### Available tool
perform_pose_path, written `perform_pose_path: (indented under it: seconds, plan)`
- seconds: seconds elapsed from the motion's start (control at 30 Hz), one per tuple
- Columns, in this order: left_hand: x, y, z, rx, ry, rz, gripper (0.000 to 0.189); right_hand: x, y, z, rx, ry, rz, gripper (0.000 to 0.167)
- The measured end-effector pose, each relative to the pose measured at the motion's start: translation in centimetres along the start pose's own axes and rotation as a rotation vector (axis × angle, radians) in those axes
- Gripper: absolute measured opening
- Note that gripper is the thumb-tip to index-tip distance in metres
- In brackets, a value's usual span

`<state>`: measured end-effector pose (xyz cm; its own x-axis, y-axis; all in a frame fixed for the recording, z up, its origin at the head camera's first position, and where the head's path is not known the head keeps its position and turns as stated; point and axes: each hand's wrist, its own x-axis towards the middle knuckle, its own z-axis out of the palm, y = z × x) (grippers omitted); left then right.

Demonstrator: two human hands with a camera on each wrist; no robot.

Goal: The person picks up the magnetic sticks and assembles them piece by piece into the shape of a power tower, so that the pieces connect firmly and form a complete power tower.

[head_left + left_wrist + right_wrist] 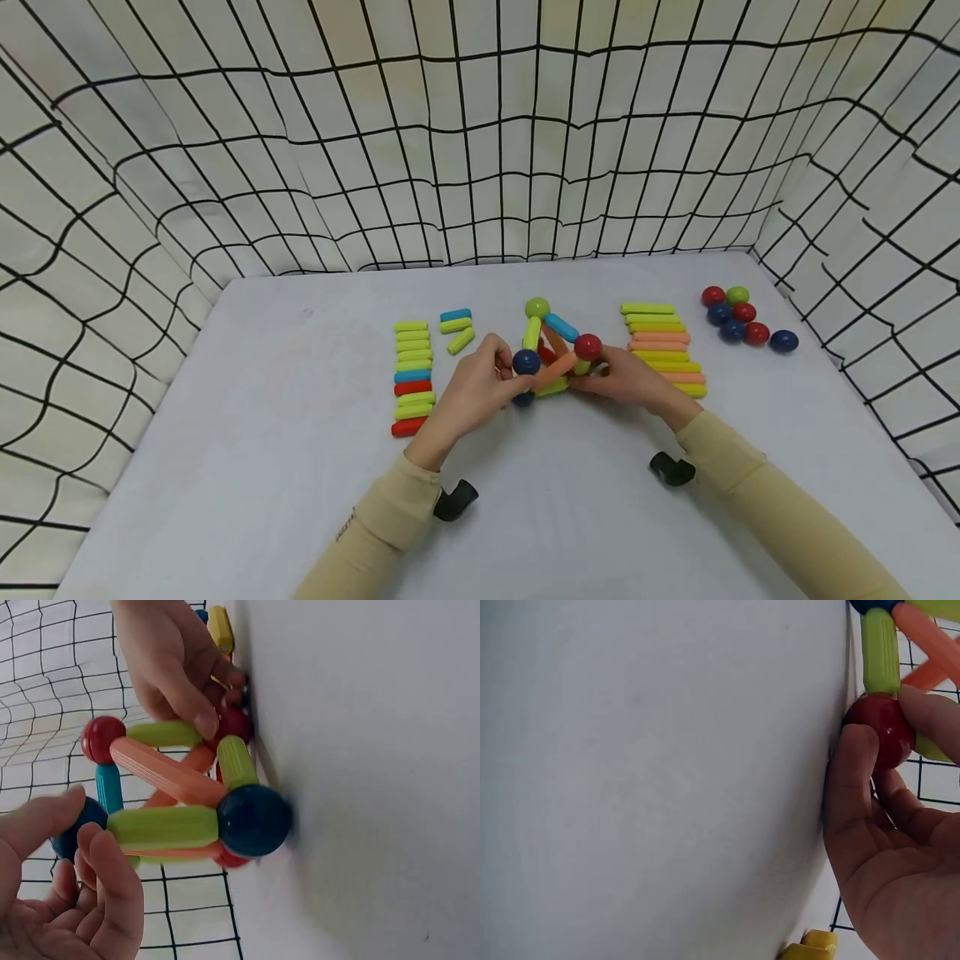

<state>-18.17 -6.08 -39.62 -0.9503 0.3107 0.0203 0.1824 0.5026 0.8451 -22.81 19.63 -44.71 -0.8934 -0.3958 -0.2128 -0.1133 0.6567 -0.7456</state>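
Observation:
A frame of ribbed rods and glossy balls stands between my hands at the middle of the table. My left hand (480, 383) pinches its upper front blue ball (79, 827) between thumb and finger. Below that ball, a green rod (163, 828) joins it to a lower blue ball (255, 820). With thumb and fingertips my right hand (626, 379) grips the lower red ball (883, 731) close to the tabletop. Above it sits an upper red ball (588, 347). Orange rods (169, 771) run diagonally across the sides, and a green ball (537, 307) tops the far corner.
Left of the frame lies a column of short green, blue and red rods (412, 356), with several loose short rods (456, 326) beside it. Longer green, orange and yellow rods (660, 356) lie right. Loose balls (744, 312) cluster farther right. Black-lined netting (480, 158) surrounds the white table (300, 400).

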Motion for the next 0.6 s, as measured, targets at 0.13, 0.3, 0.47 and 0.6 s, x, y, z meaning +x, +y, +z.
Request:
perform_pose_path:
  seconds: [0.13,0.3,0.47,0.6]
  plan:
    - [1.1,-0.6,-0.7,-0.016,0.068,-0.043,0.024,-0.4,-0.3,0.3,-0.055,-0.031,-0.021,0.052]
    - [3.1,-1.9,-1.9,0.191,0.166,-0.044,0.016,-0.7,-1.0,0.5,-0.06,-0.184,-0.117,0.034]
    - [4.2,-3.4,-3.2,0.552,0.145,-0.135,0.021,-0.4,-1.3,0.2,0.005,-0.137,-0.03,0.022]
    - [4.4,-4.3,-3.6,0.669,0.041,-0.215,0.019,0.3,-1.2,0.0,0.031,0.005,0.031,0.033]
